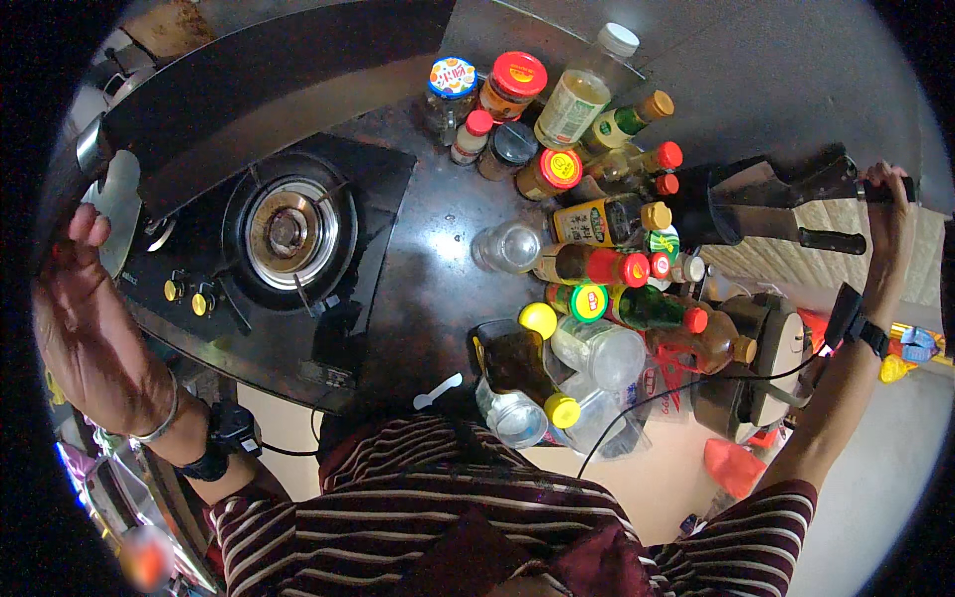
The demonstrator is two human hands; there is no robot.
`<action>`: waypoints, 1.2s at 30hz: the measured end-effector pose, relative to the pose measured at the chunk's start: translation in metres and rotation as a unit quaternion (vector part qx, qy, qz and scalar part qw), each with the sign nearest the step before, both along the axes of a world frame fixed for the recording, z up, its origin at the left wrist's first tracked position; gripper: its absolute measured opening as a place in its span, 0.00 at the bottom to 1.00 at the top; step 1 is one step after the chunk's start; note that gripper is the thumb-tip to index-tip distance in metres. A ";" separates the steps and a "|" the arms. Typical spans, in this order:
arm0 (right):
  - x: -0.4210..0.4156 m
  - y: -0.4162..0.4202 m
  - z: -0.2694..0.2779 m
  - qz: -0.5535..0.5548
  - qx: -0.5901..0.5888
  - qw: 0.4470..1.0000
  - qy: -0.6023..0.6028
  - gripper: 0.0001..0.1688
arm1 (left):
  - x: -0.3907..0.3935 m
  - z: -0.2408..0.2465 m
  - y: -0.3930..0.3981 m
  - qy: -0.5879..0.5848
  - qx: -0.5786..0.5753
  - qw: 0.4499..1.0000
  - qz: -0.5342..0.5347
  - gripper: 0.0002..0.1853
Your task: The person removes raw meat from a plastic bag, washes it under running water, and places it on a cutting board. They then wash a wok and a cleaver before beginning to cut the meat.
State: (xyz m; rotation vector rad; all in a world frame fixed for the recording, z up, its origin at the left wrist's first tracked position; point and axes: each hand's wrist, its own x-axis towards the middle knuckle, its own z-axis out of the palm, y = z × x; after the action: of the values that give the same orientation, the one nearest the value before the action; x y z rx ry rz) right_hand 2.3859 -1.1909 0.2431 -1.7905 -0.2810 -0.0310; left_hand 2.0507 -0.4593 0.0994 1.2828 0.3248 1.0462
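My right hand [888,194] is at the far right, its fingers around the black handle of a kitchen knife. The knife stands among others in a black knife holder [697,205]; another dark knife handle [832,241] juts out beside it. At the far left, my left hand [101,328] is raised at the edge of the gas stove [380,179], fingers near a dark handle with a metal collar [93,149]; whether it grips that handle is unclear. A rounded metal sheet [123,209] shows behind those fingertips. The round burner [287,227] holds no pan.
Sauce bottles [597,220] and lidded jars [511,145] crowd the counter [429,231] between stove and knives. Nearer me are an empty glass jar [511,246], clear plastic jars [608,354], and a white plastic spoon [438,391]. A brown and beige appliance [768,358] stands right; a black cable crosses there.
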 end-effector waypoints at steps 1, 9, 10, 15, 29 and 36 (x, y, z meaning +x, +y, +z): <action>-0.004 -0.002 0.000 -0.012 0.006 1.000 0.005 0.06 | -0.002 -0.001 0.001 0.001 -0.006 1.000 0.006 0.22; -0.029 0.018 0.000 -0.059 -0.038 0.997 -0.016 0.05 | -0.033 0.004 0.021 0.229 0.249 0.940 -0.051 0.23; -0.035 0.043 -0.005 -0.101 -0.051 0.993 -0.027 0.06 | -0.033 0.005 0.019 0.246 0.240 0.938 -0.035 0.25; -0.036 0.040 -0.001 -0.051 -0.097 0.993 -0.044 0.08 | -0.022 -0.015 0.026 0.110 0.078 0.990 0.048 0.26; -0.032 0.118 -0.013 -0.153 -0.307 0.927 -0.155 0.08 | -0.010 -0.033 0.008 0.064 0.009 0.991 0.121 0.28; -0.017 0.121 -0.022 -0.128 -0.049 0.989 -0.053 0.11 | -0.053 -0.028 0.042 0.061 0.004 0.989 0.133 0.31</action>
State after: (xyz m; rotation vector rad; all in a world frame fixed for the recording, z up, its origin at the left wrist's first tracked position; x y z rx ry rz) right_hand 2.3688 -1.0697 0.2213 -1.9170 -0.1283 -0.2999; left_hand 1.9973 -0.4177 0.0711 1.3376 0.5995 1.1950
